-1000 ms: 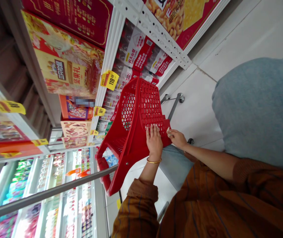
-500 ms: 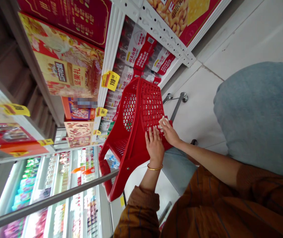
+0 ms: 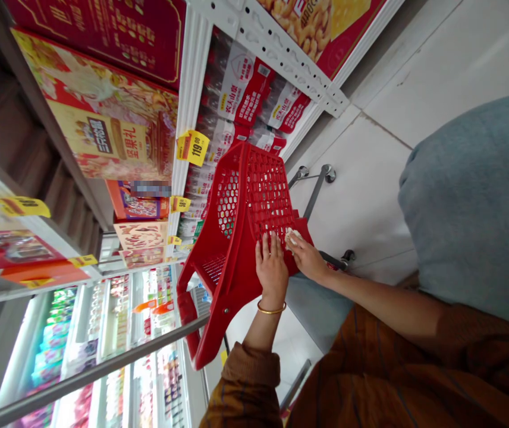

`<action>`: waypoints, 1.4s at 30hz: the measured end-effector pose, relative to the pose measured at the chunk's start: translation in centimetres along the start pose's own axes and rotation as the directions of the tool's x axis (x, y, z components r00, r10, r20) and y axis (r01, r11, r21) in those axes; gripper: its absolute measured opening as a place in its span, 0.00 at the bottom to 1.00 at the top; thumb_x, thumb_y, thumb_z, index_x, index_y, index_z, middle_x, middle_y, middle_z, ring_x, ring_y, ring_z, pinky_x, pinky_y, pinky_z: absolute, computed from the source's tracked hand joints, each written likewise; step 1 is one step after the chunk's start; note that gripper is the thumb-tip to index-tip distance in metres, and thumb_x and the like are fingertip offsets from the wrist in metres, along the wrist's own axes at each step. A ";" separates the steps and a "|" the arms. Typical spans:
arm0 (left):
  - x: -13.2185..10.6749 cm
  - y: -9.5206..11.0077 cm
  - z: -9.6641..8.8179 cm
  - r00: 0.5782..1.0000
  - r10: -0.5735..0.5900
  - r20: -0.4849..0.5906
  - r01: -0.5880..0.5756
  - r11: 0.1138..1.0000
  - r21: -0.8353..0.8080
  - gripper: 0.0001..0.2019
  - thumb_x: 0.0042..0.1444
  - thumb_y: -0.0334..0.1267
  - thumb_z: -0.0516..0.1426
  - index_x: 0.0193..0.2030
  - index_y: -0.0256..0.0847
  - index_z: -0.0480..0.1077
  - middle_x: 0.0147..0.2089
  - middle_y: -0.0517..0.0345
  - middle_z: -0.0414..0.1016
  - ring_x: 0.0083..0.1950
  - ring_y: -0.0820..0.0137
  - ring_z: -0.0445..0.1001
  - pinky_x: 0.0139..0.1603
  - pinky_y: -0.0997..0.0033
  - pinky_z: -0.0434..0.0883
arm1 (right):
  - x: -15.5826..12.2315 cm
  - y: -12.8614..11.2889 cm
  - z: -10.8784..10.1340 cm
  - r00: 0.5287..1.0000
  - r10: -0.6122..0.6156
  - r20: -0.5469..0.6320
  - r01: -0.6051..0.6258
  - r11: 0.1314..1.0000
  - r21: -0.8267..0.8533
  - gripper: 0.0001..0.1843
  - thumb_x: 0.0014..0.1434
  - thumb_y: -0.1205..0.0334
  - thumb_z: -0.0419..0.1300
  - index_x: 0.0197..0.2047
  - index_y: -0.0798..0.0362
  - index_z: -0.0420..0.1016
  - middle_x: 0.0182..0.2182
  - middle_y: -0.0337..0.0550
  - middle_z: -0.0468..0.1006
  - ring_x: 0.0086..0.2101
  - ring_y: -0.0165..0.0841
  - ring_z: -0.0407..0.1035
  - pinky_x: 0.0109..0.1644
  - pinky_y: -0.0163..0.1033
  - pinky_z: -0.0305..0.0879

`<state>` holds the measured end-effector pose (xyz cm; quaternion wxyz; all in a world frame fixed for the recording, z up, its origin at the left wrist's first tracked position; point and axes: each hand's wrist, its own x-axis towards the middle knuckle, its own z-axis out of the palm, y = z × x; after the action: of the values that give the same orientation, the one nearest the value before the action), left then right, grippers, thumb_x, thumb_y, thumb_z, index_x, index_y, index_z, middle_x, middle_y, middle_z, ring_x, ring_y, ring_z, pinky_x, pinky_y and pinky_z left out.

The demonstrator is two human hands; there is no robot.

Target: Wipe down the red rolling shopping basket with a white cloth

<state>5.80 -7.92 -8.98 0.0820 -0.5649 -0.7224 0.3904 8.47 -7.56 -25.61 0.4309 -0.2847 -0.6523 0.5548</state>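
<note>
A red plastic shopping basket [image 3: 236, 238] sits on a trolley frame, seen tilted in the sideways head view. My left hand [image 3: 271, 267], with a gold bangle on the wrist, lies flat with fingers stretched out on the basket's perforated side. Just to its right, my right hand [image 3: 305, 257] presses a small white cloth [image 3: 291, 235] against the same red wall near its edge. Both sleeves are brown with thin stripes.
Shop shelves [image 3: 192, 89] hold red gift boxes [image 3: 103, 131], bottled-water packs [image 3: 245, 95] and yellow price tags [image 3: 193, 147]. Lit fridge cabinets [image 3: 103, 345] stand behind a grey trolley handle bar [image 3: 85, 374]. Trolley legs with castors [image 3: 326, 174] rest on white floor tiles. A grey-blue fabric mass [image 3: 473, 202] fills the right.
My right hand with the white cloth moved up along the basket's wall, then slid back down a little. My left hand stayed flat on the basket. The view shifted slightly.
</note>
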 end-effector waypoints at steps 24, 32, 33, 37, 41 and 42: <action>-0.2 -1.0 -1.3 0.994 -0.089 -0.071 0.093 0.994 0.055 0.26 0.67 0.32 0.42 0.71 0.36 0.46 0.74 0.55 0.43 0.75 0.63 0.44 0.74 0.51 0.45 | 5.1 -1.7 -0.3 0.993 -0.089 -0.080 0.101 0.981 0.166 0.38 0.64 0.77 0.41 0.72 0.43 0.39 0.72 0.45 0.41 0.70 0.40 0.34 0.70 0.62 0.47; -0.3 -1.5 -1.7 0.994 -0.083 -0.066 0.086 0.995 0.042 0.26 0.67 0.32 0.42 0.71 0.38 0.45 0.74 0.57 0.43 0.75 0.65 0.44 0.74 0.47 0.40 | 2.9 -2.2 0.0 0.994 -0.086 -0.068 0.094 0.988 0.122 0.38 0.61 0.79 0.43 0.72 0.46 0.45 0.70 0.49 0.49 0.69 0.42 0.42 0.68 0.61 0.54; -0.4 -1.5 -1.7 0.995 -0.080 -0.061 0.082 0.996 0.039 0.26 0.67 0.32 0.43 0.71 0.39 0.46 0.74 0.57 0.43 0.75 0.65 0.44 0.74 0.47 0.40 | 2.7 -2.2 0.0 0.995 -0.082 -0.059 0.089 0.989 0.116 0.39 0.60 0.79 0.44 0.72 0.47 0.46 0.70 0.49 0.50 0.69 0.42 0.43 0.68 0.61 0.54; -0.4 -1.9 -2.0 0.997 -0.066 -0.038 0.067 0.997 0.034 0.25 0.67 0.33 0.43 0.71 0.40 0.47 0.74 0.57 0.44 0.75 0.66 0.45 0.74 0.47 0.41 | 2.0 -2.4 -0.3 0.995 -0.094 -0.029 0.096 0.992 0.087 0.38 0.58 0.80 0.45 0.70 0.49 0.51 0.68 0.50 0.54 0.68 0.41 0.47 0.67 0.59 0.56; -0.7 -2.2 -2.3 0.998 -0.057 -0.027 0.058 0.998 0.038 0.25 0.67 0.34 0.44 0.71 0.41 0.48 0.74 0.58 0.44 0.75 0.64 0.45 0.74 0.46 0.43 | 1.2 -2.9 -1.1 0.989 -0.147 0.011 0.147 0.989 0.028 0.34 0.58 0.79 0.46 0.67 0.54 0.60 0.65 0.54 0.61 0.66 0.42 0.52 0.67 0.57 0.58; -0.7 -2.3 -2.4 0.998 -0.057 -0.028 0.058 0.998 0.040 0.25 0.67 0.35 0.44 0.71 0.42 0.48 0.74 0.59 0.44 0.75 0.63 0.44 0.74 0.46 0.43 | 0.9 -3.1 -1.4 0.987 -0.157 0.025 0.156 0.988 0.005 0.32 0.58 0.78 0.46 0.65 0.56 0.62 0.64 0.55 0.62 0.65 0.42 0.54 0.67 0.56 0.59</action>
<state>5.63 -7.57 -5.61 0.1144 -0.5474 -0.7290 0.3948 9.62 -6.76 -22.37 0.4652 -0.2249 -0.6773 0.5237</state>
